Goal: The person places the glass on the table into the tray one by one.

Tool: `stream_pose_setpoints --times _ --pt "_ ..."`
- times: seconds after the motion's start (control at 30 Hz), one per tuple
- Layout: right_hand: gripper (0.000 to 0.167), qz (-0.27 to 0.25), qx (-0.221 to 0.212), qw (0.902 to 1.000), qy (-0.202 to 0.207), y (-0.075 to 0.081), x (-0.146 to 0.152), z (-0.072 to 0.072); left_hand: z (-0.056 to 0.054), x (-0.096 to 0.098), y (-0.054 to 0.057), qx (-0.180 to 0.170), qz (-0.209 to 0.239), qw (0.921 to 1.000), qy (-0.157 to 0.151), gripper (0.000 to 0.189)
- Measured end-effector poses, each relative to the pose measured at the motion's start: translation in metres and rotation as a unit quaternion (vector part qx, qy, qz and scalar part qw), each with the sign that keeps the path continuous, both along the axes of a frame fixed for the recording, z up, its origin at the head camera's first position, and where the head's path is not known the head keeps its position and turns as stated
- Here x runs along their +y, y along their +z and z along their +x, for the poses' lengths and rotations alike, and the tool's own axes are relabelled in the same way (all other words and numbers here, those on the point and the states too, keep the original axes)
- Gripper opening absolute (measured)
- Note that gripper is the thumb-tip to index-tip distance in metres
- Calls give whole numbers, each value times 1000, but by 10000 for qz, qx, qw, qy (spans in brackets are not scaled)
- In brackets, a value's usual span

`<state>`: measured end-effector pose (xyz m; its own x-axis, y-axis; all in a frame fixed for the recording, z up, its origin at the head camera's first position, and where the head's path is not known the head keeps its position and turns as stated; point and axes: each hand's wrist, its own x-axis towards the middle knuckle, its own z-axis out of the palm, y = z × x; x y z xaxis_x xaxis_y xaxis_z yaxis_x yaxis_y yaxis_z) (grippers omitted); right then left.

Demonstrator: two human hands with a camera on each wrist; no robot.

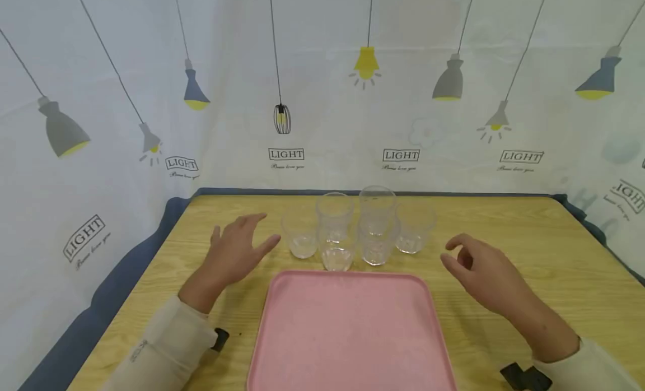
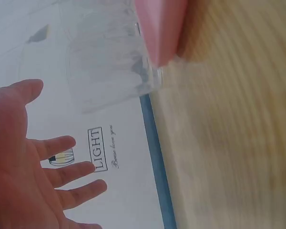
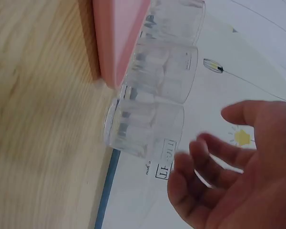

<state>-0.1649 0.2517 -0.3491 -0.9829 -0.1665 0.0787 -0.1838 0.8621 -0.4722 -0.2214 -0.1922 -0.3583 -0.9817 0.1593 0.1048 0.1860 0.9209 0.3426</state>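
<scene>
Several clear drinking cups stand close together on the wooden table, just behind the pink tray. To the left of the group, my left hand hovers with its fingers spread, its thumb pointing at the leftmost cup. My right hand is over the table on the other side, fingers loosely bent and holding nothing. A gap separates it from the rightmost cup. In the right wrist view, cups line up beyond the tray edge, apart from the fingers.
Blue cloth edging runs along the table's back edge. Behind it hangs a white curtain printed with lamps, which also closes in both sides. Bare wood shows to the right of the cups. Black straps sit at the wrists.
</scene>
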Motion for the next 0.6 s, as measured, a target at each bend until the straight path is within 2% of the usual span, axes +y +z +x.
stream_pose_setpoints --times 0.13,0.27,0.4,0.53,0.6 --pt "27 -285 -655 9962 492 -7 -6 1 -8 12 -3 -194 498 9984 -156 83" --pt "24 -505 -1189 9869 964 -21 -10 0 -18 23 -9 -607 1316 9890 -280 92" --pt "37 -955 -1757 9711 1303 -31 -10 -2 -26 31 -14 -899 1771 9796 -300 98" --pt "59 -1284 -2179 9551 1542 -38 -9 -5 -31 35 -18 -991 1824 9776 -343 107" --pt "68 -1315 -2184 9526 1658 -42 -9 -7 -34 37 -21 -992 1886 9762 -392 110"
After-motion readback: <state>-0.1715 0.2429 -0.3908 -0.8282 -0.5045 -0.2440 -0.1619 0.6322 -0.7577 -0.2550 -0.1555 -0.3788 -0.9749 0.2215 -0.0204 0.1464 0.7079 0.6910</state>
